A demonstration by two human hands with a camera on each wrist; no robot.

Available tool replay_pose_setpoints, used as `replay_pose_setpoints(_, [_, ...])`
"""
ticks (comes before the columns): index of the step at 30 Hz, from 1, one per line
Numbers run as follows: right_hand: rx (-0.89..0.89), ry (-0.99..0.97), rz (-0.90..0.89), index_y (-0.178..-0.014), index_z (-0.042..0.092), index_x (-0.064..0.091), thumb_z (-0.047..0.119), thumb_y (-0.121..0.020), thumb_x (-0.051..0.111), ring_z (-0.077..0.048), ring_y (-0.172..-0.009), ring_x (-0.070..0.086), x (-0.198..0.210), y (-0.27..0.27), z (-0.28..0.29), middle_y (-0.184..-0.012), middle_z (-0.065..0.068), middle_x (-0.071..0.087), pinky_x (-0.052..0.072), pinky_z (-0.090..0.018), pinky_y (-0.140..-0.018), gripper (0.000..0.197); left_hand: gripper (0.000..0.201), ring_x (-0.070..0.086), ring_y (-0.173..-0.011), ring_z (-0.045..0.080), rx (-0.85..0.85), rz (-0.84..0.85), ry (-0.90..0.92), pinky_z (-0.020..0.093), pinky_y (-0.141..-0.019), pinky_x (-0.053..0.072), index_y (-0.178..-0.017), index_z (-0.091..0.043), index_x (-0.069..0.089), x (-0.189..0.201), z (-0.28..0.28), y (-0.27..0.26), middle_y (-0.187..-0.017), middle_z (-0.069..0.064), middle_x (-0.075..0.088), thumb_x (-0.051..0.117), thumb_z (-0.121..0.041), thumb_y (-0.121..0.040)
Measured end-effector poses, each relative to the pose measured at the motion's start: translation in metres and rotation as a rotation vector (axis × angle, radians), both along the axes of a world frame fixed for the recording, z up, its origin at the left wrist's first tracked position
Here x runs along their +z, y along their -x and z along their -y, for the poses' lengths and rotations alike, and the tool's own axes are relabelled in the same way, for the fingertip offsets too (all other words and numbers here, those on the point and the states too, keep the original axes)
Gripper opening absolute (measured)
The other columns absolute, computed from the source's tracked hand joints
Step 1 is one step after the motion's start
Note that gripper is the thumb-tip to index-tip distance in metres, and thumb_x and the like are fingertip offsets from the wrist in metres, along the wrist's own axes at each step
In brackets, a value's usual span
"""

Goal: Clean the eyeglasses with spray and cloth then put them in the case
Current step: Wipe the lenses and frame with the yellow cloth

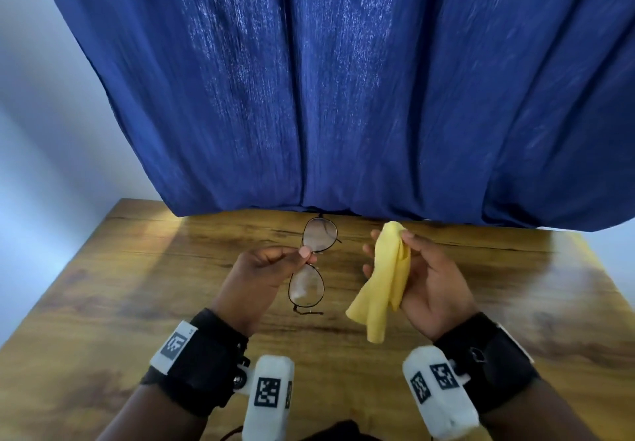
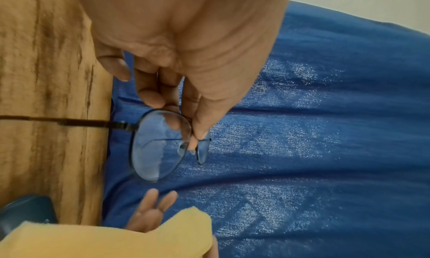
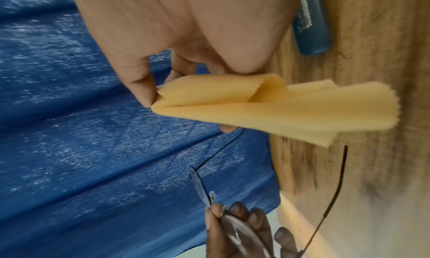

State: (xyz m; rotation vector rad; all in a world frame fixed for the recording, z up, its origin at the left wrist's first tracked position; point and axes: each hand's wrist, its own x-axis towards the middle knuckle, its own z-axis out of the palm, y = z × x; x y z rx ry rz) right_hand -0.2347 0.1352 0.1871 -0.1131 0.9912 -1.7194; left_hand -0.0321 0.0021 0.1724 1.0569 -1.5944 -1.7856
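Note:
The thin black-framed eyeglasses [image 1: 307, 286] are held in the air above the wooden table [image 1: 137, 269], temples unfolded. My left hand [image 1: 305, 255] pinches them at the bridge between thumb and fingertips. In the left wrist view the near lens [image 2: 158, 146] shows a hazy film over part of it. To the right of the glasses and apart from them, my right hand [image 1: 391, 239] holds a folded yellow cloth [image 1: 378, 303], thumb on top and fingers behind. The right wrist view shows the cloth [image 3: 256, 107] pinched at its fold, with the glasses [image 3: 235, 229] below it.
A blue curtain [image 1: 343, 97] hangs over the table's far edge. A blue object [image 3: 311, 22] lies on the table near my right wrist, and it also shows as a blue object [image 2: 23, 212] in the left wrist view. A dark object [image 1: 343, 430] sits at the near edge.

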Motion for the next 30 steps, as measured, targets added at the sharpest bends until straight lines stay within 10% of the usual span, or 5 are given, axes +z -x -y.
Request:
replay_pose_setpoints(4, [0.126, 0.118, 0.049, -0.085, 0.022, 0.062, 0.028, -0.092, 0.056, -0.035, -0.134, 0.055, -0.009, -0.012, 0.003, -0.133, -0.012, 0.067, 0.026, -0.059, -0.118, 0.010, 0.022, 0.070, -0.082, -0.011, 0.038, -0.006, -0.023, 0.018, -0.077, 0.041, -0.097, -0.011, 0.081, -0.001, 0.000, -0.011, -0.093, -0.007, 0.083, 0.067, -0.028, -0.097])
replay_pose_setpoints(9, [0.073, 0.102, 0.025, -0.084, 0.015, 0.070, 0.039, -0.090, 0.066, -0.023, -0.077, 0.067, -0.011, -0.023, 0.005, -0.075, -0.003, 0.063, 0.044, -0.059, -0.106, 0.025, 0.022, 0.070, -0.080, -0.012, 0.066, -0.005, -0.047, 0.019, -0.075, 0.041, -0.098, -0.011, 0.081, -0.004, 0.006, -0.025, -0.091, -0.009, 0.082, 0.066, -0.027, -0.097])
replay_pose_setpoints(17, [0.071, 0.015, -0.063, -0.103, 0.008, 0.069, 0.020, -0.094, 0.065, -0.010, -0.059, 0.044, -0.035, -0.019, 0.006, -0.077, -0.002, 0.054, 0.045, -0.024, -0.055, 0.016, 0.020, 0.069, -0.080, -0.014, 0.039, 0.030, -0.017, 0.004, -0.066, 0.045, -0.096, -0.014, 0.082, -0.005, 0.015, -0.030, -0.094, -0.011, 0.082, 0.067, -0.028, -0.097])
replay_pose_setpoints(26, [0.043, -0.135, -0.573, -0.108, 0.031, 0.079, 0.030, -0.078, 0.073, -0.018, -0.061, 0.053, -0.004, -0.024, -0.006, -0.072, -0.003, 0.058, 0.048, -0.039, -0.059, 0.031, 0.020, 0.071, -0.091, -0.011, -0.011, 0.044, 0.049, -0.002, -0.064, 0.043, -0.092, -0.017, 0.083, -0.002, 0.009, -0.021, -0.100, -0.013, 0.082, 0.068, -0.029, -0.097])
replay_pose_setpoints(30, [-0.036, -0.080, -0.251, -0.106, 0.013, 0.072, 0.020, -0.094, 0.064, -0.019, -0.071, 0.061, -0.009, -0.010, 0.001, -0.087, -0.006, 0.066, 0.052, -0.040, -0.069, 0.016, 0.022, 0.072, -0.092, -0.010, -0.018, 0.029, 0.049, -0.002, -0.064, 0.043, -0.094, -0.014, 0.083, 0.002, 0.006, -0.015, -0.100, -0.012, 0.082, 0.067, -0.029, -0.096])
